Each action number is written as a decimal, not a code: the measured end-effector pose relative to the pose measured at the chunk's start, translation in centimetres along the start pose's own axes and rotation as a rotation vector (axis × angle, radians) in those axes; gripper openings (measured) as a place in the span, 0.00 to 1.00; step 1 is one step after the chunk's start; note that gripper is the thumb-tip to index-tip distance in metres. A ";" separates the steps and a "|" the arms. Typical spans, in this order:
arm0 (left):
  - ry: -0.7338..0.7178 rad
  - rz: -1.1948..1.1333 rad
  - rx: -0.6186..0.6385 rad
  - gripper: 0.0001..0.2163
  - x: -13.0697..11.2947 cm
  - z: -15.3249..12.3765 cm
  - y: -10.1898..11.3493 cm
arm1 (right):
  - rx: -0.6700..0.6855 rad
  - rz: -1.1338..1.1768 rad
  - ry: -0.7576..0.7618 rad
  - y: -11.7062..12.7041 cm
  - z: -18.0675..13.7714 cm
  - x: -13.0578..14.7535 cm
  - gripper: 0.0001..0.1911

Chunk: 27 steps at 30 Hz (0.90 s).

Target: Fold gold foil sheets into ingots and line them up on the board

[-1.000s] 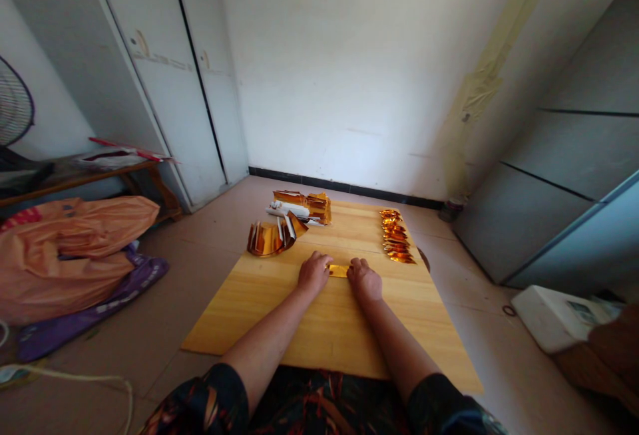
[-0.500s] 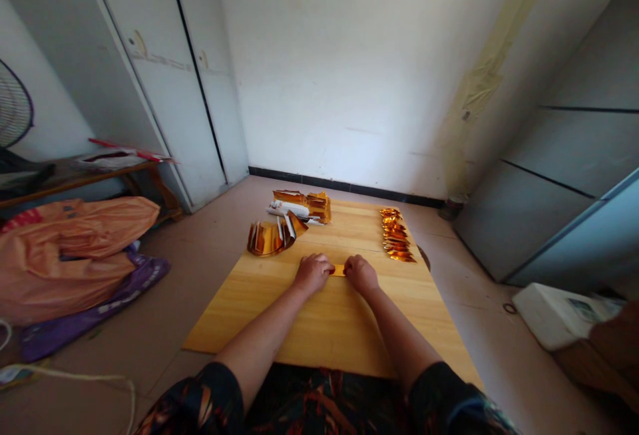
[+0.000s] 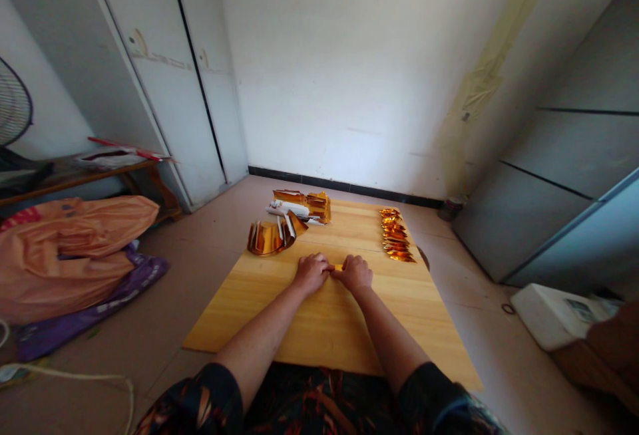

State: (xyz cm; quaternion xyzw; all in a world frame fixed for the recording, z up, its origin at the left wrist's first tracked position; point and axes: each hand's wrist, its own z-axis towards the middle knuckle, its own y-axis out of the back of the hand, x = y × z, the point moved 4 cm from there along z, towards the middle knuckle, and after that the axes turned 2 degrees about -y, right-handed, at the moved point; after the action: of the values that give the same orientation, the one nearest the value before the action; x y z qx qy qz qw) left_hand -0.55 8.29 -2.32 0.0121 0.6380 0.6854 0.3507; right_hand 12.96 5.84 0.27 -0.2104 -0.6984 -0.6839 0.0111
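A small piece of gold foil paper (image 3: pixel 338 267) lies low over the wooden board, mostly covered by my fingers. My left hand (image 3: pixel 313 273) is closed on its left end, thumb and fingers pinched together. My right hand (image 3: pixel 354 272) grips the right side, its thumb reaching across toward the left fingertips. Beyond my left hand sits a curved bundle of gold foil sheets (image 3: pixel 269 238) with white backs showing. Farther back is another stack of gold foil paper (image 3: pixel 318 206). A row of folded gold foil pieces (image 3: pixel 396 235) runs along the board's right side.
The wooden board (image 3: pixel 319 328) lies in front of me. On the left floor are an orange plastic bag (image 3: pixel 64 269) and a purple bag (image 3: pixel 100 308), near a low bench (image 3: pixel 100 175). A white box (image 3: pixel 554 315) stands to the right, by a grey cabinet (image 3: pixel 554 202).
My right hand has shifted slightly left, bringing its thumb close to my left fingers, so less of the gold foil paper shows. The left hand has hardly moved.
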 end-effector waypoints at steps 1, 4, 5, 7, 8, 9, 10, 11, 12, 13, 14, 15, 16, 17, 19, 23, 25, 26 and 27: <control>0.003 -0.006 0.002 0.11 0.0 0.0 0.0 | 0.007 0.006 -0.006 0.0 0.0 0.0 0.21; 0.010 -0.016 0.009 0.11 0.1 0.1 0.0 | 0.041 0.038 -0.020 0.0 0.3 -0.3 0.17; 0.005 -0.018 0.018 0.11 0.1 0.2 0.0 | 0.054 0.053 -0.025 0.0 0.5 -0.5 0.15; -0.007 -0.013 0.044 0.12 0.1 0.2 0.1 | 0.075 0.084 -0.026 -0.2 0.9 -1.0 0.11; -0.010 -0.009 0.059 0.13 0.1 0.2 0.2 | 0.081 0.101 -0.022 -0.3 1.2 -1.3 0.10; -0.010 -0.005 0.072 0.14 0.2 0.2 0.3 | 0.085 0.119 -0.015 -0.4 1.4 -1.6 0.09; -0.008 -0.002 0.084 0.15 0.2 0.2 0.4 | 0.090 0.142 -0.003 -0.5 1.6 -1.9 0.08; -0.008 -0.001 0.094 0.15 0.3 0.2 0.5 | 0.097 0.166 0.010 -0.6 1.9 -2.2 0.09; -0.010 -0.001 0.103 0.16 0.3 0.2 0.5 | 0.104 0.191 0.022 -0.6 2.1 -2.5 0.09; -0.015 -0.002 0.109 0.16 0.3 0.2 0.5 | 0.110 0.211 0.032 -0.6 2.2 -2.7 0.10; -0.019 -0.002 0.113 0.16 0.4 0.2 0.5 | 0.114 0.225 0.039 -0.6 2.4 -3.0 0.10; -0.021 -0.002 0.116 0.17 0.4 0.2 0.5 | 0.115 0.233 0.043 -0.6 2.5 -3.2 0.11; -0.021 0.000 0.117 0.17 0.5 0.2 0.5 | 0.115 0.235 0.046 -0.6 2.6 -3.5 0.11; -0.020 0.003 0.116 0.17 0.6 0.2 0.4 | 0.114 0.236 0.048 -0.6 2.7 -3.6 0.12; -0.016 0.004 0.114 0.17 0.6 0.3 0.3 | 0.099 0.233 0.054 -0.7 2.8 -3.8 0.13; 0.000 -0.032 0.088 0.15 0.4 0.2 0.4 | 0.001 0.193 0.082 -0.8 2.6 -3.8 0.18; 0.009 -0.052 0.055 0.12 0.1 0.1 0.5 | -0.020 0.171 0.093 -0.9 2.5 -3.8 0.19; 0.013 -0.057 0.038 0.12 0.0 0.0 0.6 | -0.016 0.161 0.100 -1.0 2.5 -3.7 0.19; 0.016 -0.059 0.025 0.11 0.0 -0.1 0.6 | -0.009 0.152 0.108 -1.1 2.4 -3.7 0.18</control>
State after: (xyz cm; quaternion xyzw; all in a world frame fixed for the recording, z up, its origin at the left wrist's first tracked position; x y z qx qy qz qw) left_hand -0.85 8.26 -1.77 -0.0077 0.6494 0.6668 0.3656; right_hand 16.65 7.18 -2.06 -0.2256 -0.6758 -0.6946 0.0997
